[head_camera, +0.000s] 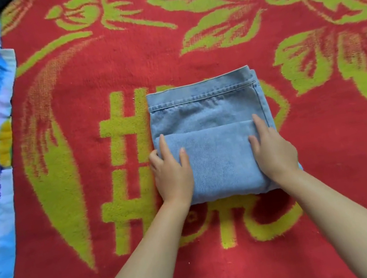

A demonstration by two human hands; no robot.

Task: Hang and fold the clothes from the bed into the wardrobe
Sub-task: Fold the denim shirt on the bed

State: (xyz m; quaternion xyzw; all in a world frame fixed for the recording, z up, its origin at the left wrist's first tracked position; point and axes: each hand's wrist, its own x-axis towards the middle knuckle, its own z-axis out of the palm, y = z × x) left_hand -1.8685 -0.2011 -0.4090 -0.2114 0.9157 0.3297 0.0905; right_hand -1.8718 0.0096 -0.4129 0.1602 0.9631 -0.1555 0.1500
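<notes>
Folded light-blue jeans (211, 139) lay mid-blanket on the red floral bed blanket (94, 76), left hand (172, 172) and right hand (273, 150) pressing flat-fingered on the top fold, gripping nothing; denim judged heavy, stiff, non-slippery, best lifted under both side edges.

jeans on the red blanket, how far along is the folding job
Done: the jeans already lie folded into a compact rectangle on the red blanket. In hand: the left hand and right hand press flat on the nearest fold, smoothing it. Left: moving them to the wardrobe, which is not in view; whether other clothes remain cannot be told.
</notes>
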